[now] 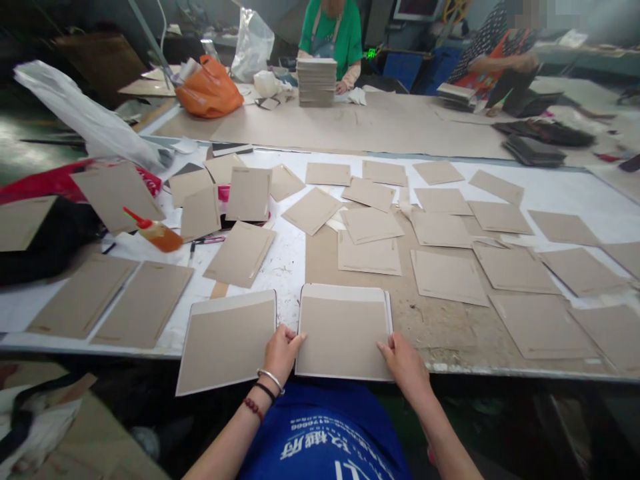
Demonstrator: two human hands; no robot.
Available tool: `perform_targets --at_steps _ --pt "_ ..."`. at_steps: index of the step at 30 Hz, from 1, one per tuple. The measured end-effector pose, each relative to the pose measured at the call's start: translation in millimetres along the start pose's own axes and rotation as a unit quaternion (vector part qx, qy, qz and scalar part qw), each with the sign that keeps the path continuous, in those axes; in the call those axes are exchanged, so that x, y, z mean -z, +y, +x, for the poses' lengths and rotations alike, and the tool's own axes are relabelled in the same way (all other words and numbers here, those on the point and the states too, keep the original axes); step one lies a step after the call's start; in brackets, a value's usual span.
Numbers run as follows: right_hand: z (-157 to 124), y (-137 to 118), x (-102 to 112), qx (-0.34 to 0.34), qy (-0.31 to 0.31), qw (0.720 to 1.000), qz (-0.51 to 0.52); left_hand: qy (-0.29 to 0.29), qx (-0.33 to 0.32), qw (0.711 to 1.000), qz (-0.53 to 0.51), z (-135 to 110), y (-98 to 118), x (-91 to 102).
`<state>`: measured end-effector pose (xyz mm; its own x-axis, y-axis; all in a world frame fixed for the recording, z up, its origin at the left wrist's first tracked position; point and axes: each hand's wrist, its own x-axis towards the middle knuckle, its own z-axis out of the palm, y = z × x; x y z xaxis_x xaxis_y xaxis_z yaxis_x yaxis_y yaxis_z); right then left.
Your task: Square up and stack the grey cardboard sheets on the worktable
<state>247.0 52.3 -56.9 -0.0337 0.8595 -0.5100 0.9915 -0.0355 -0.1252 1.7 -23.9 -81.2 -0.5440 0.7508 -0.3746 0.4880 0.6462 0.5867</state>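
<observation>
In front of me, at the table's near edge, lies a grey-brown cardboard panel (340,333) with a paler strip along its top and a dark outline. My left hand (283,353) pinches its left edge, thumb on top, with a bracelet and bands at the wrist. On the opposite edge, my right hand (405,360) grips the panel between thumb and fingers. A second panel (227,343) with the same pale top strip lies just left, its lower corner past the table edge; my left hand is close beside it. What lies under the held panel is hidden.
Several cardboard pieces (447,275) with glue-like streaks spread over the white-covered table (293,263). A red-tipped bottle (159,235) of amber liquid lies left, near pens. Across, one person in green (353,33) stands by a board stack (317,83); another wears an orange apron (493,63).
</observation>
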Motion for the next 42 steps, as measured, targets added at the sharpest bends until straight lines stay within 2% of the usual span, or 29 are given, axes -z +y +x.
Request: perform_targets --at_steps 6,8,10,12,13,15,19,24,28,33,36,38,42 --pt "1 1 -2 0.010 0.007 1.000 0.006 0.044 -0.087 0.995 0.032 -7 2 -0.4" --pt "-1 0 -2 0.010 0.013 1.000 0.013 0.068 -0.163 0.982 0.066 -9 -1 -6.6" --pt "-4 -1 -1 0.007 0.022 0.999 0.023 0.090 -0.287 0.946 0.123 -8 -7 -15.6" --pt "-6 -2 0 0.003 0.031 0.999 0.034 0.097 -0.409 0.890 0.176 -6 -13 -24.7" --pt "-7 -3 0 -0.001 0.034 0.999 0.039 0.093 -0.447 0.869 0.192 -4 -15 -28.3" --pt "-8 -3 0 -0.009 0.040 0.998 0.048 0.084 -0.484 0.846 0.208 0 -19 -32.7" --pt "-10 -4 0 -0.019 0.047 0.997 0.064 0.076 -0.502 0.837 0.205 4 -17 -31.5" --pt "-12 -5 -1 -0.031 0.048 0.996 0.065 0.073 -0.485 0.849 0.199 -2 -5 -27.4" --pt "-12 -7 3 -0.037 0.061 0.997 0.037 0.069 -0.488 0.844 0.211 -3 -2 -26.3" --pt "-15 -12 17 -0.023 0.108 0.994 -0.024 0.085 -0.490 0.836 0.233 -2 -2 -25.9" --pt "-14 -21 23 0.016 0.131 0.990 -0.047 0.087 -0.489 0.834 0.240 -3 0 -25.3" --pt "-9 -29 21 0.067 0.148 0.985 -0.052 0.083 -0.488 0.832 0.249 -4 1 -24.7" --pt "9 -42 0 0.213 0.213 0.953 -0.041 0.077 -0.478 0.836 0.258 -4 1 -25.0"
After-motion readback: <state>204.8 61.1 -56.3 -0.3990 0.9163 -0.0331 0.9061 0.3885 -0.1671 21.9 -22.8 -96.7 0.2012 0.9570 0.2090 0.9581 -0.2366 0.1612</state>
